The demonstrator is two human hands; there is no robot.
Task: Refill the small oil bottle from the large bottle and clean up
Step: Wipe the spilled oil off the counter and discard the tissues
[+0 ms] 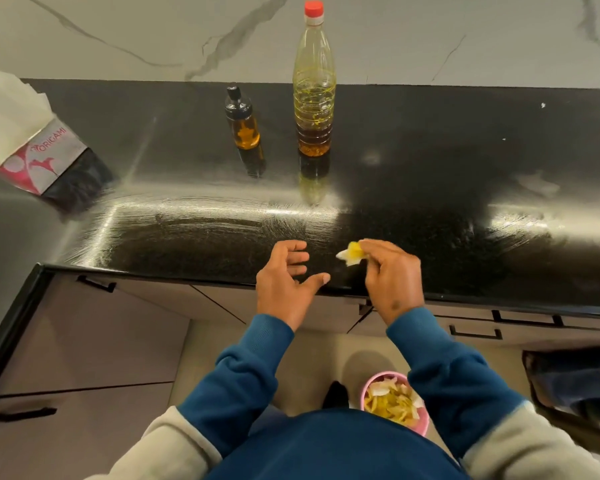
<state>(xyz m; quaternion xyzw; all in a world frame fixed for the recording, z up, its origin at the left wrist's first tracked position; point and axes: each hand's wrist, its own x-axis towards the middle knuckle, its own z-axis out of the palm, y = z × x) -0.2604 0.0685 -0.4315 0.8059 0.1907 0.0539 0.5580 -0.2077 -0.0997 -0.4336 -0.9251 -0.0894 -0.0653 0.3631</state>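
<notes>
The right hand (390, 271) pinches an oily tissue (351, 253) to bin it. The left hand (286, 273) is open, empty. Both bottles, small (243, 121) and big (314, 84), stand capped, back out of the way.

1. I see the small oil bottle (243, 119), black-topped, amber oil inside, upright on the dark counter.
2. The large bottle (314, 81), red-capped, clear, about a quarter full, stands upright just right of it.

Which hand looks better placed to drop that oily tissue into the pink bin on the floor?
The right hand, probably: its fingers already pinch the yellowed tissue, and the pink bin sits below on that side. The left hand is open and holds nothing.
</notes>
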